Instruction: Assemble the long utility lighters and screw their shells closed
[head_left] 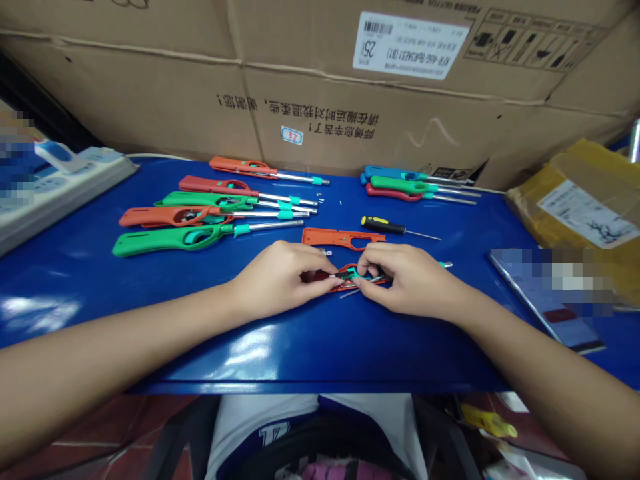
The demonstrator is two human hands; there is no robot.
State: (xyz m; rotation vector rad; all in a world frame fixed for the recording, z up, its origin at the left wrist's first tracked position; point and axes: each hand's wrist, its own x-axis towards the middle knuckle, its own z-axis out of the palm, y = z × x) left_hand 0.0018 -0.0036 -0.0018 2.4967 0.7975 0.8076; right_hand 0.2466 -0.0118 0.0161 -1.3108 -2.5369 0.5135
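Both hands meet over an opened orange lighter half (345, 288) lying on the blue table, its inner parts showing. My left hand (287, 277) pinches a small dark part at the left of it. With thumb and forefinger, my right hand (400, 277) grips the teal trigger (354, 272) inside the shell. A loose orange shell half (340, 238) lies just beyond the hands. Behind it rests a black and yellow screwdriver (383, 225). A small metal piece (326, 253) sits beside the left fingers. What lies under the right fingers is partly hidden.
Several long-nosed lighters (170, 241) lie at the left; blue, green and red ones (395, 185) are stacked at the back right. Tiny screws (321, 199) lie between them. A power strip (60, 187), a phone (545, 300), a taped parcel (580, 220) and a large carton (310, 87) surround the workspace.
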